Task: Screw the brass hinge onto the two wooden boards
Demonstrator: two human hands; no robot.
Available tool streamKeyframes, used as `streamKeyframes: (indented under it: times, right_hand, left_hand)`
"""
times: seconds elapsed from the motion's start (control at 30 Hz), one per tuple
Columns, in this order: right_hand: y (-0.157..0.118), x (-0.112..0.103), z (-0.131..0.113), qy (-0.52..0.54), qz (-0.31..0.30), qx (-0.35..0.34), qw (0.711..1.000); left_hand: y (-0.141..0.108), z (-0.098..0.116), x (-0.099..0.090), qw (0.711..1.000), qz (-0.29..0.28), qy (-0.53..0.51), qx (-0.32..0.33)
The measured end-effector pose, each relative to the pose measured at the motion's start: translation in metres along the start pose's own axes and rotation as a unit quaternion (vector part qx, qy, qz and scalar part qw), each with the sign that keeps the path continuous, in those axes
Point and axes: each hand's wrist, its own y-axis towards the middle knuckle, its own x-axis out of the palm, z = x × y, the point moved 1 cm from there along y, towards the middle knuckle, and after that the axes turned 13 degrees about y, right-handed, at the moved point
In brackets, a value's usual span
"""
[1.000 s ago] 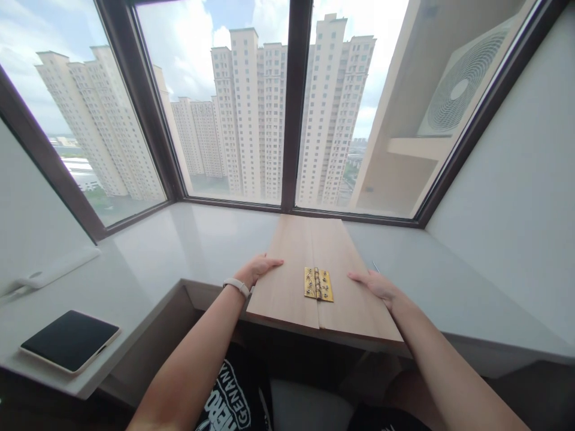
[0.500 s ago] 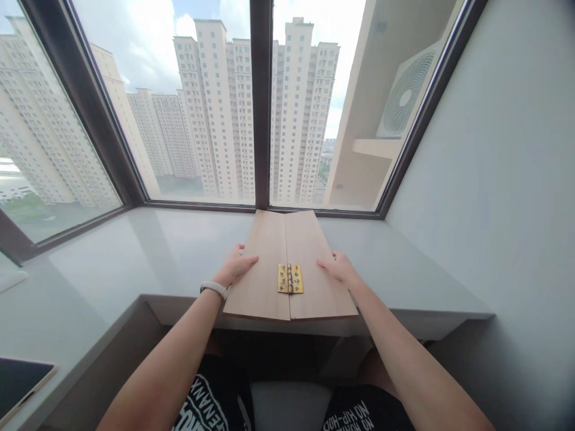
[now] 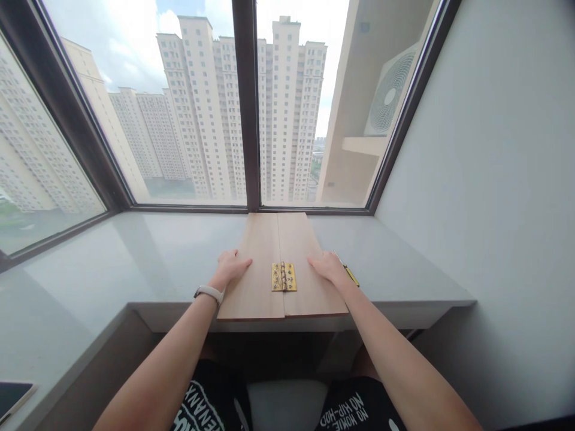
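Two pale wooden boards lie side by side, the left board [image 3: 258, 239] and the right board [image 3: 297, 236], joined across their seam by a brass hinge [image 3: 284, 277] with several screws. My left hand [image 3: 232, 267] grips the outer edge of the left board, thumb on top. On the other side, my right hand [image 3: 327, 266] holds the right board's outer edge, thumb also on top. Just beyond my right hand a yellow and black tool [image 3: 351, 275] lies partly hidden by my wrist.
The boards rest on a white windowsill desk [image 3: 166, 257], their far ends near the window frame [image 3: 253, 120]. A white wall [image 3: 485, 179] stands at the right. At the lower left is part of a dark flat device [image 3: 15, 396].
The boards have settled flatter, and my hands have moved with them. The yellow and black tool beside my right hand has come into sight. The view has shifted slightly to the right.
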Motion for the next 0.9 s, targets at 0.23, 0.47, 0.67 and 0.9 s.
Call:
streamKeyframes:
  times: [0.23,0.47,0.67,0.9]
  right_hand:
    - [-0.012,-0.009,0.006,-0.029,0.042,-0.004,0.999]
    - [-0.046,-0.045,0.061,-0.095,0.171,0.058,0.979]
    - [-0.068,-0.039,0.075,-0.125,0.120,0.081,0.982]
    - [-0.100,-0.016,0.015,-0.041,0.154,-0.022,0.987]
  left_hand:
    - [-0.009,-0.010,0.003,0.997,0.009,-0.078,0.008]
    - [-0.049,-0.045,0.006,0.987,0.015,-0.160,0.013]
    - [-0.072,-0.035,0.012,0.975,0.023,-0.216,0.035]
    - [-0.075,-0.019,0.003,0.975,0.016,-0.221,0.013]
